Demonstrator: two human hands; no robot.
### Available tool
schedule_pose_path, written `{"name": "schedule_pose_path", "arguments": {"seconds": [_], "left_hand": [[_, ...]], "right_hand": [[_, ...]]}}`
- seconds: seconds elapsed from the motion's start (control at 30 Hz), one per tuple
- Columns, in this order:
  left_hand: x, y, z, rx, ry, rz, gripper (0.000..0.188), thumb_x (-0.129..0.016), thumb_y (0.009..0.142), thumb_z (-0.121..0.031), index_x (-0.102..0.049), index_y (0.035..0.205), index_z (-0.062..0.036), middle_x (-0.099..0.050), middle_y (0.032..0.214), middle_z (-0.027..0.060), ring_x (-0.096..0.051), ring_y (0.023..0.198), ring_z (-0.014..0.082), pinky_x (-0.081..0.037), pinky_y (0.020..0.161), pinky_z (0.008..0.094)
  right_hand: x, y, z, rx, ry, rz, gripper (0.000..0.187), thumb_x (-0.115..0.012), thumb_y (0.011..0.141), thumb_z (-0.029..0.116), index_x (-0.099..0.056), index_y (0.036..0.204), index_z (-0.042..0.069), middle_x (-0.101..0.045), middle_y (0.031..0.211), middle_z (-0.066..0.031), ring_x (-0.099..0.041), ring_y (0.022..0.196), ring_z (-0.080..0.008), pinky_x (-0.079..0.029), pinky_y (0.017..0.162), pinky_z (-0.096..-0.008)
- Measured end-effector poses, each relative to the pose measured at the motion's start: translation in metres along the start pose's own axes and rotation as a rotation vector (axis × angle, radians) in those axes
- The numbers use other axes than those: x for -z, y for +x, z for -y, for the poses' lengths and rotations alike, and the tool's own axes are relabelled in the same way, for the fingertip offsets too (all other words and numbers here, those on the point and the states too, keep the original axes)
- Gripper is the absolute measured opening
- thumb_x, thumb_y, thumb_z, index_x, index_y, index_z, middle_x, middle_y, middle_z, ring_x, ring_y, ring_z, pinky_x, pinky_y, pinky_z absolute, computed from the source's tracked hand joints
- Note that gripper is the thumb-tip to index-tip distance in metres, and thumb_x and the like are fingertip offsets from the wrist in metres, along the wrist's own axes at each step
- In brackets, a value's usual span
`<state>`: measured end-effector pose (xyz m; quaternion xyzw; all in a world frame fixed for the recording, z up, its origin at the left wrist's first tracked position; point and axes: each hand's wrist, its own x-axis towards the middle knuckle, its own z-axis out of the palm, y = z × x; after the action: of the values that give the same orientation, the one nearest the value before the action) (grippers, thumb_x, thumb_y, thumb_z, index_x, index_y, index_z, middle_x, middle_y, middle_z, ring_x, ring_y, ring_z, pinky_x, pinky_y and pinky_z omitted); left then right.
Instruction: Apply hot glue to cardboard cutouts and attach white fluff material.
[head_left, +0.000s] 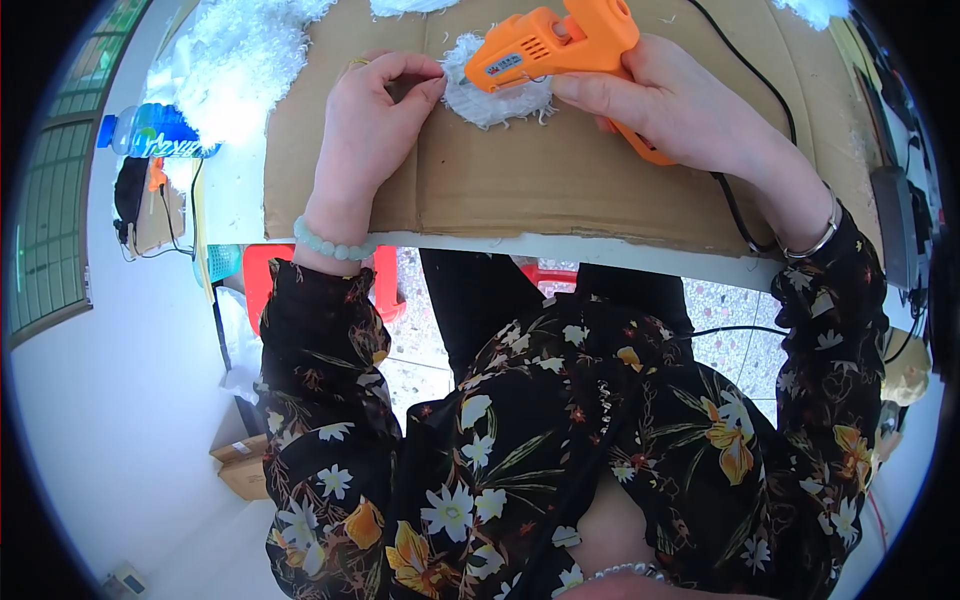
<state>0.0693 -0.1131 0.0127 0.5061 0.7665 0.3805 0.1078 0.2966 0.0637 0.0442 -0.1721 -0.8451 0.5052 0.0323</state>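
My right hand (655, 105) is wrapped round the handle of an orange glue gun (545, 48). The gun's body lies over a white frayed piece of fabric (497, 108), and its nozzle points left toward my other hand. My left hand (375, 120) pinches the left edge of that fabric between thumb and forefinger. The gun covers the fabric's middle, so I cannot make out the nozzle tip or any glue. Beneath both hands lies a flat sheet of brown cardboard (480, 205).
Fluffy white fibre (240, 70) is heaped at the far left, beside a blue-labelled bottle (160, 132). Another white piece (410, 5) lies at the far edge. A black cord (745, 60) crosses the cardboard's right side. Red stools (270, 285) stand below the table.
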Motion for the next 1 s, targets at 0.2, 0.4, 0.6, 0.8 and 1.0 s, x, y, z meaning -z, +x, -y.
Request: {"name": "schedule_pose_path", "arguments": {"seconds": [0.2,0.4,0.6,0.8,1.0], "left_hand": [[0.000,-0.001,-0.001,0.003,-0.004,0.001,0.018,-0.076,0.089,-0.015,-0.076,0.101,-0.0017,-0.071,0.091,0.0080,-0.068,0.081,0.0178,-0.053,0.076,0.0309],[0.000,0.002,-0.007,-0.003,0.016,0.003,0.020,-0.077,0.088,-0.017,-0.076,0.099,-0.0004,-0.071,0.087,0.0080,-0.068,0.079,0.0175,-0.053,0.075,0.0308],[-0.008,0.009,-0.006,-0.008,0.021,0.014,0.018,-0.078,0.087,-0.017,-0.076,0.095,-0.0013,-0.070,0.084,0.0093,-0.068,0.081,0.0202,-0.053,0.075,0.0325],[-0.012,0.010,-0.004,-0.325,0.324,-0.048,0.010,-0.077,0.083,-0.013,-0.077,0.091,-0.0067,-0.071,0.087,0.0093,-0.066,0.090,0.0299,-0.052,0.083,0.0396],[-0.011,0.009,-0.005,-0.522,0.594,-0.046,0.004,-0.074,0.082,-0.010,-0.075,0.086,-0.0095,-0.072,0.092,0.0056,-0.065,0.096,0.0310,-0.050,0.084,0.0461]], "right_hand": [[0.005,0.000,-0.002,-0.027,-0.038,0.046,0.047,-0.065,0.100,0.048,-0.063,0.111,0.002,-0.056,0.076,0.0017,-0.051,0.064,-0.0063,-0.042,0.057,-0.0246],[0.009,-0.001,-0.003,0.008,-0.043,0.049,0.047,-0.065,0.100,0.047,-0.063,0.111,0.002,-0.057,0.078,0.0015,-0.052,0.068,-0.0065,-0.043,0.061,-0.0248],[0.016,-0.004,-0.013,0.052,0.075,0.066,0.040,-0.063,0.102,0.043,-0.061,0.107,0.004,-0.056,0.084,0.0006,-0.054,0.074,-0.0082,-0.044,0.067,-0.0255],[0.024,-0.015,-0.027,0.004,0.192,0.079,0.036,-0.062,0.104,0.040,-0.057,0.103,0.005,-0.055,0.085,-0.0003,-0.056,0.075,-0.0098,-0.046,0.069,-0.0261],[0.027,-0.025,-0.039,-0.106,0.351,-0.011,0.034,-0.063,0.103,0.037,-0.058,0.106,0.004,-0.058,0.088,-0.0035,-0.059,0.075,-0.0119,-0.049,0.070,-0.0277]]}}
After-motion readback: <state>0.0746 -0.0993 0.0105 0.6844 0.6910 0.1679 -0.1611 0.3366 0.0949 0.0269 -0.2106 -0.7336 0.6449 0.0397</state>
